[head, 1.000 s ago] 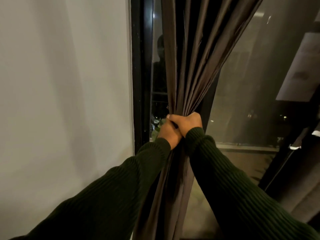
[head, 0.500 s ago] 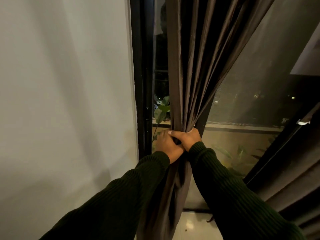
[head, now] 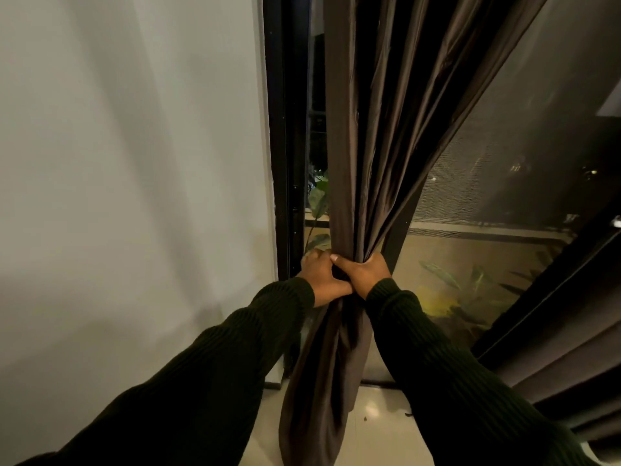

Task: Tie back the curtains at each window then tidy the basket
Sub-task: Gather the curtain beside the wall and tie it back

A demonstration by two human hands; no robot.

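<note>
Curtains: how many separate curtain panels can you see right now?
2. One dark brown gathered fabric curtain hangs by the black window frame, bunched in the left hand and right hand. A second dark curtain sits at the right edge, partly cut off.

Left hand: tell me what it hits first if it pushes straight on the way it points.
The left hand is clamped on the gathered curtain; past that, probably the black window frame, though depth is unclear.
</note>
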